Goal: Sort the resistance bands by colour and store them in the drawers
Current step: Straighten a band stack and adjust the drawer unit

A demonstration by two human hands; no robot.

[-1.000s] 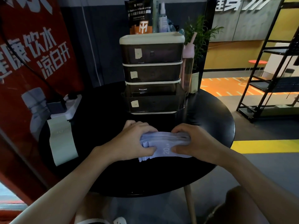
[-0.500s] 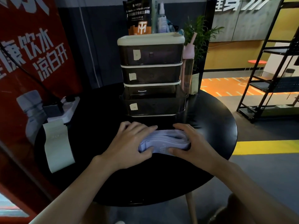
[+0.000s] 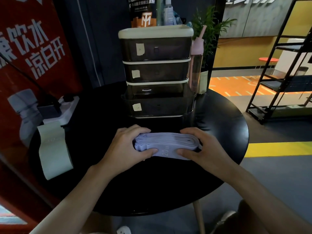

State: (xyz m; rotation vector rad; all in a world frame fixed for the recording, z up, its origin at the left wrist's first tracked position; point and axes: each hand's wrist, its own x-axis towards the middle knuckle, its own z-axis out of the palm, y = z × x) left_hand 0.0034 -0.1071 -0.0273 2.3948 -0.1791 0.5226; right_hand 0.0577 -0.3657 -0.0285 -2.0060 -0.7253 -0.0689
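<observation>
Lavender resistance bands [image 3: 166,146], folded into a flat stack marked "20 LB", lie on the black round table [image 3: 168,191] between the two hands. The left hand [image 3: 126,146] grips the left end of the stack, with fingers curled over the far edge and the thumb pressed on the near face. The right hand [image 3: 202,149] grips the right end likewise, thumb beside the marking. Directly beyond both hands stands the drawer unit [image 3: 156,48], which has smoked fronts, pale trim and paper labels. Its lowest drawer [image 3: 158,107] projects toward the hands. Well to the left of the left hand, a pale green band [image 3: 52,149] lies at the table rim, with a white power strip [image 3: 62,108] just beyond it. A pink-capped bottle [image 3: 196,65] stands beyond the right hand, beside the unit.
</observation>
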